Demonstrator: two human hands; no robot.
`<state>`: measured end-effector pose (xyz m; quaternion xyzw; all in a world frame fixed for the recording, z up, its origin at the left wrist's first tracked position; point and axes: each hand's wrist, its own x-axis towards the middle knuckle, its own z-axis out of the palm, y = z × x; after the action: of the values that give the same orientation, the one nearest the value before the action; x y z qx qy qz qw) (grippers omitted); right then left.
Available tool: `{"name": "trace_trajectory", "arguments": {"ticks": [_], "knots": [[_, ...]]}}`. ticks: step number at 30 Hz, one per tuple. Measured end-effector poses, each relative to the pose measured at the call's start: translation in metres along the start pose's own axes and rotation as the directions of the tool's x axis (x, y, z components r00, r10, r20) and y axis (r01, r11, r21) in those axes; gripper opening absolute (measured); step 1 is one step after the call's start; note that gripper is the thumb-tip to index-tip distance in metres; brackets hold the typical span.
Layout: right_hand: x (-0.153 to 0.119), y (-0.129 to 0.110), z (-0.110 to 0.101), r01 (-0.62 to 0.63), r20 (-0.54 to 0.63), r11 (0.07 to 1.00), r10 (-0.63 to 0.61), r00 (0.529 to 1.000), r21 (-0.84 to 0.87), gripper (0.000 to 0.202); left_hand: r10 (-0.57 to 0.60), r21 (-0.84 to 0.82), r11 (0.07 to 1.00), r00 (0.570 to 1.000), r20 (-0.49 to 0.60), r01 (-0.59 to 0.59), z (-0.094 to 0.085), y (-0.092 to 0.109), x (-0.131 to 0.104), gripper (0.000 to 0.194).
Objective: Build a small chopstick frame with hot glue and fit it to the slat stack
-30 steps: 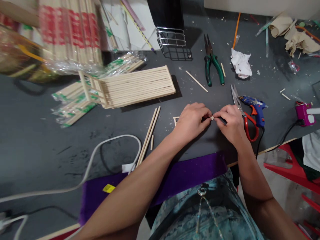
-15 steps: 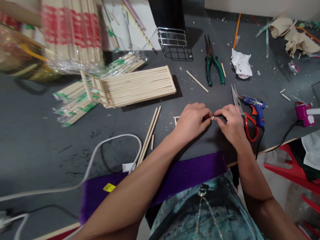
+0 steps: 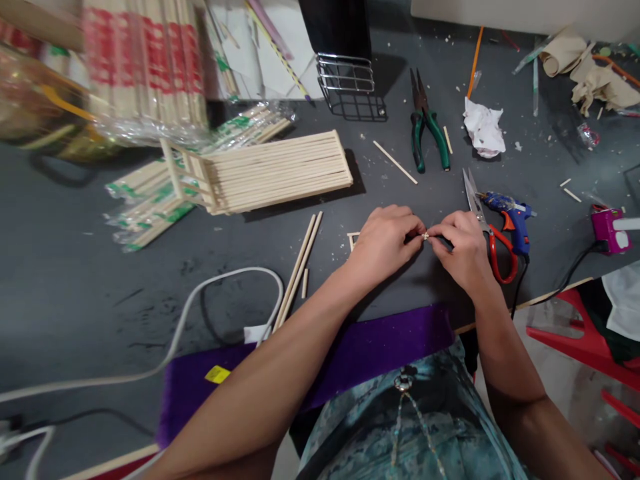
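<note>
Left: pale wooden slatted structure (image 3: pixel 280 170) with ladder-like upright end, on dark grey tabletop (image 3: pixel 240 247). Two long pale round sticks (image 3: pixel 299 270) slant nearby, short pale stick (image 3: pixel 305 283) just beside. Pale thin-stick frame (image 3: pixel 352 240) partly hidden behind left hand (image 3: pixel 385 239). Left thumb and fingers pinch tiny pale piece (image 3: pixel 425 237), between both hands above tabletop; its details too small to tell. Right hand (image 3: pixel 461 250) pinches its other side. Red-handled metal scissors (image 3: pixel 493 243) just beyond, then blue glue gun (image 3: pixel 517 223).
</note>
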<state>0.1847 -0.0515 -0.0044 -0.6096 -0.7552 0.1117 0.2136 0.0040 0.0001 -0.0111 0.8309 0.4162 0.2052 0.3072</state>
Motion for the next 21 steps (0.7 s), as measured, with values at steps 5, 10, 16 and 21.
{"name": "trace_trajectory", "arguments": {"ticks": [5, 10, 16, 21], "knots": [[-0.0009, 0.0002, 0.0013, -0.013, -0.003, 1.0, 0.013, 1.0, 0.012, 0.015, 0.008, -0.002, 1.0, 1.0, -0.003, -0.008, -0.0002, 0.0001, 0.0003, 0.01], [-0.0025, 0.0007, 0.0046, -0.032, -0.021, 0.999, 0.032, 0.999, 0.005, 0.015, -0.005, 0.004, 1.0, 1.0, 0.012, 0.005, -0.0012, 0.0012, 0.0006, 0.009], [-0.0032, 0.0017, 0.0022, -0.035, -0.042, 0.999, 0.034, 0.999, -0.004, 0.012, 0.006, 0.0, 1.0, 1.0, -0.002, -0.006, -0.0004, 0.0012, 0.0005, 0.01], [-0.0036, 0.0011, 0.0004, -0.033, -0.045, 0.999, 0.032, 0.998, -0.02, 0.013, 0.002, 0.003, 1.0, 1.0, 0.01, -0.002, -0.001, 0.0014, 0.001, 0.01]]}}
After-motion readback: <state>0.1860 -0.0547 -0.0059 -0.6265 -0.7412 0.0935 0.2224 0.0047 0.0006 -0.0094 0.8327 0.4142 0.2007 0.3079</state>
